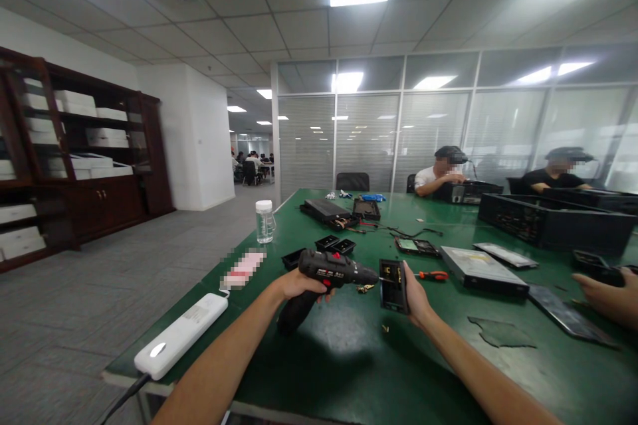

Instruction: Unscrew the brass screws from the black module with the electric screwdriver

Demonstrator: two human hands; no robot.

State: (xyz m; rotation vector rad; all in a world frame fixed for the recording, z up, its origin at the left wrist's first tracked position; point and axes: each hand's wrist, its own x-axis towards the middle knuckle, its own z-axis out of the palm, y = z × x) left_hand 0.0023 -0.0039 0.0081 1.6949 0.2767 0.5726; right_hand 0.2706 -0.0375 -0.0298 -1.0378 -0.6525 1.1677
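My left hand (298,283) is wrapped round the grip of a black electric screwdriver (326,273), whose tip points right at a small black device (393,286). My right hand (416,295) holds that device upright on its edge above the green table (349,352). A small loose brass-coloured part (365,288) lies on the table just under the driver's tip.
A white power strip (180,334) lies at the near left table edge, a clear bottle (264,220) behind it. An orange-handled screwdriver (432,275), a silver drive (482,270), black trays and opened casings lie around. Another person's hand (611,295) reaches in at right. Two people sit at the far end.
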